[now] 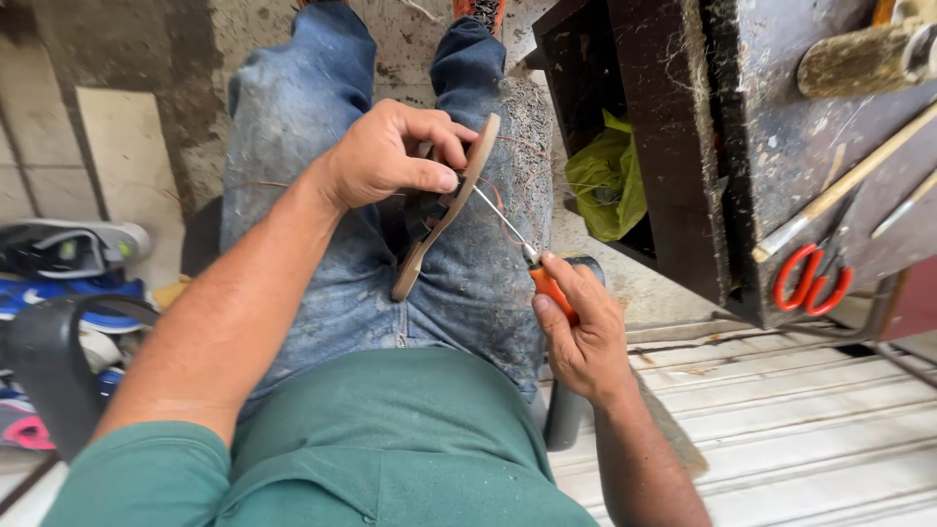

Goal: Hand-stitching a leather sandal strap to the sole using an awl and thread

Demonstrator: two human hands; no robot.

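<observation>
A tan sandal point(444, 210) was held on edge over the lap by the left hand point(386, 151), thumb pressed on its sole. An orange-handled awl point(532, 263) was gripped by the right hand point(581, 332), tip touching the sandal w/ thread nearby. Red-handled scissors point(812, 278) lay on the dark workbench point(781, 146) at right; shoes point(68, 254) were piled at left.

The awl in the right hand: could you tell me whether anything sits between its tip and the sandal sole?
Nothing visible does. The right hand holds the awl, whose thin shaft runs straight to the sandal, gripped on edge by the left hand.
</observation>
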